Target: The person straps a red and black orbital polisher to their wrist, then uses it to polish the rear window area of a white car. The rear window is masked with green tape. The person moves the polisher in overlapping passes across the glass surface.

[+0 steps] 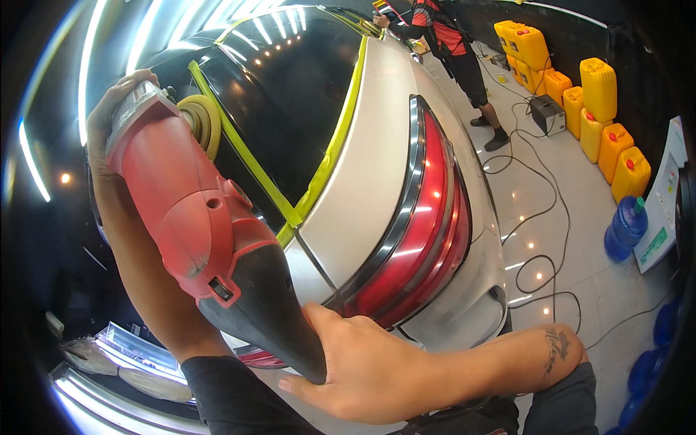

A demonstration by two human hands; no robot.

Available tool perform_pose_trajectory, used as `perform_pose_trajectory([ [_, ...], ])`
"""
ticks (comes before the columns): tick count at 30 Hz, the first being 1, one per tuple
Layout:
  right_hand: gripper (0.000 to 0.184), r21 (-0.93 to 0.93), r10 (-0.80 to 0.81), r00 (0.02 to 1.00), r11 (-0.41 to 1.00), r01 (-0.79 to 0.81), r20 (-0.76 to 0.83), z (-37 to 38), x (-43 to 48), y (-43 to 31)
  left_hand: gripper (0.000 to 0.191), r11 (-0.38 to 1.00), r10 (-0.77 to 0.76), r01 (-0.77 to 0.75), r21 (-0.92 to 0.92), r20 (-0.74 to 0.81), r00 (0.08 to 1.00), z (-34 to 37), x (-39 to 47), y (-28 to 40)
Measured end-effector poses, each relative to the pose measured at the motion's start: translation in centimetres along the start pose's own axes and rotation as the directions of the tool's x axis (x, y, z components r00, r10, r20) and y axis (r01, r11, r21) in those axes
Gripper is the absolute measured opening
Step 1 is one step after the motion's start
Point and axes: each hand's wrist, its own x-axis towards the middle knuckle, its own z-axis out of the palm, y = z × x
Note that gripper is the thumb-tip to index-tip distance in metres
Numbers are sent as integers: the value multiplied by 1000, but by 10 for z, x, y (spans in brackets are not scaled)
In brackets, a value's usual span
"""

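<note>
A red and black rotary polisher (187, 201) slants across the left half of the view, close to the camera. My left hand (103, 122) wraps around its grey metal head at the upper left. The black rear handle (272, 310) is gripped by my right hand (364, 364), low in the middle. A round yellowish pad (209, 128) shows partly behind the tool's head; whether it touches the car cannot be told. Beyond lies the rear of a white car (353, 179) with a red tail light (424, 228). Yellow-green masking tape (326, 168) borders its dark window glass (293, 109).
Another person (451, 49) stands by the car's far side. Black cables (554, 190) loop over the tiled floor near a dark box (548, 114). Yellow jerrycans (598, 87) line the wall, with a blue water bottle (625, 228) closer. Wrapped items (147, 359) lie at lower left.
</note>
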Motion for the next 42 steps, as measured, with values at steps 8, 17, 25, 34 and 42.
perform_pose_trajectory([
  [8,56,-15,-55,991,998,53,-124,18,-12,12,31,1000,-17,16,-9,-87,996,22,-32,0],
  [17,51,-97,-5,994,995,-5,-109,38,-13,20,31,996,84,-82,23,-95,992,11,-73,-12],
  [25,60,-83,108,984,992,-97,141,53,3,32,30,989,144,-133,65,-222,964,-29,-114,-26],
  [34,57,-76,86,986,994,-76,146,72,12,45,27,815,532,-508,280,-11,847,-51,-127,-50],
  [42,60,8,64,995,998,-65,77,69,-8,46,30,959,272,-258,115,-130,953,-1,-117,-28],
])
